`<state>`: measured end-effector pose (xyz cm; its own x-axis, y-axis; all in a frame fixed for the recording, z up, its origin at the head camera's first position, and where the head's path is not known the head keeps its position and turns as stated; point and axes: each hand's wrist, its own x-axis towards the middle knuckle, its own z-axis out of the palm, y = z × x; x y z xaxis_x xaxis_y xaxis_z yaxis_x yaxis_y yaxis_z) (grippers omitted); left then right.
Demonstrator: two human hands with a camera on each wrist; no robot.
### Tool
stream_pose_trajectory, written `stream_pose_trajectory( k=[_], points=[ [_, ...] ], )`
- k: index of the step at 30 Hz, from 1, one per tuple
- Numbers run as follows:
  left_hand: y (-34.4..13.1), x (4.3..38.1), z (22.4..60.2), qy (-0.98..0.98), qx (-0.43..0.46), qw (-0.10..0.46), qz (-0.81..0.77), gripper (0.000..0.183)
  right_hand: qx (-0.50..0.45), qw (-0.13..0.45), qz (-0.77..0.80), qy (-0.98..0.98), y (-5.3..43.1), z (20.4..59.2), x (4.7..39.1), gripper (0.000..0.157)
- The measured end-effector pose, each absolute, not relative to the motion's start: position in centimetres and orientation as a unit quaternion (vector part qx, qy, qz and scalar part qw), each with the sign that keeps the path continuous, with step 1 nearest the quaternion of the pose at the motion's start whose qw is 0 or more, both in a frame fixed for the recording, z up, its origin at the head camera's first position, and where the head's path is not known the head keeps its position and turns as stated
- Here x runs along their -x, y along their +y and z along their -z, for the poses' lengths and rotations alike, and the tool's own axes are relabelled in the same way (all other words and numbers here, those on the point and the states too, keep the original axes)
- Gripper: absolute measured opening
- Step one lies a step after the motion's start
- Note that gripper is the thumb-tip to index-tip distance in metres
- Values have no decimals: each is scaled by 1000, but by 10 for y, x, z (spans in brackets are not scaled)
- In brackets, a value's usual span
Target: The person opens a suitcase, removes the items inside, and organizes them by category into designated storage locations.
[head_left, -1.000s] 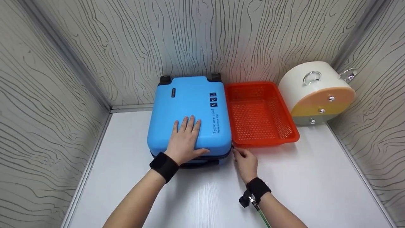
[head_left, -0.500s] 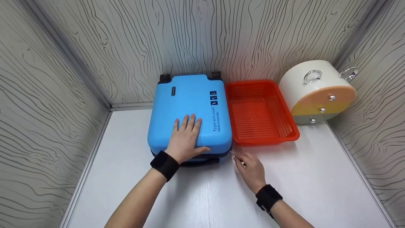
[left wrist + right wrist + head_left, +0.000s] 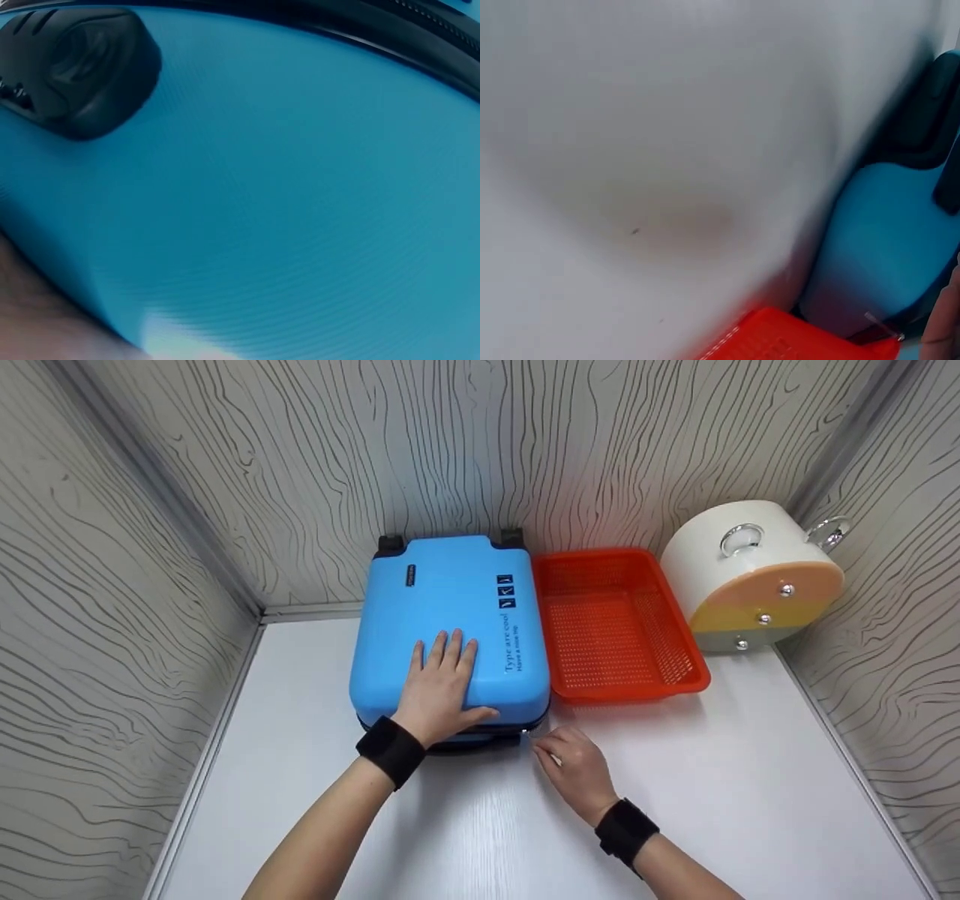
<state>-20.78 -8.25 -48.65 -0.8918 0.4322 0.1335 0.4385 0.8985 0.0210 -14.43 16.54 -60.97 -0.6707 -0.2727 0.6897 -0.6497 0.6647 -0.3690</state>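
Note:
A blue hard-shell suitcase [image 3: 442,600] lies flat on the table, wheels toward the back wall. My left hand [image 3: 439,694] rests on its lid near the front edge, fingers spread and straight. At the front right corner, my right hand [image 3: 574,765] pinches a small metal zipper pull [image 3: 526,733] between thumb and curled fingers. The left wrist view has the blue shell [image 3: 285,195] filling most of it, with the dark zipper seam [image 3: 442,28] along the top. In the right wrist view, fingers [image 3: 943,319] show at the edge beside the suitcase [image 3: 889,232].
A red perforated plastic basket [image 3: 622,695] stands right against the suitcase's right side. Beyond it, a white rounded container [image 3: 731,536] with striped front, knobs and clear rings leans at the back right. Wood-grain panels [image 3: 315,472] enclose the white table [image 3: 480,825].
My right hand has drawn the zipper pull around the front right corner, moving left along the front seam. My left hand stays in place on the lid.

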Motion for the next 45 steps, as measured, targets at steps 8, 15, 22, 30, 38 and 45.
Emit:
stream_pose_trajectory(
  k=[8, 15, 22, 30, 38, 45],
  points=[
    [-82, 207, 485, -972, 226, 62, 24, 115, -274, 279, -304, -869, 136, 607, 143, 22],
    [-83, 207, 485, -972, 227, 61, 25, 116, -279, 245, -316, -873, 98, 611, 140, 23],
    [-83, 207, 486, -972, 228, 58, 26, 116, -289, 206, -342, -870, 99, 612, 138, 18],
    [-86, 207, 485, -970, 232, 62, 26, 121, -311, 341, -326, -825, 162, 575, 166, 33],
    [-89, 208, 484, -968, 247, 46, 22, 135, -409, 207, -131, -879, 161, 517, 212, 99],
    [-102, 198, 489, -959, 273, 63, 50, 120, -421, 100, -71, -899, 144, 500, 230, 104]
  ],
)
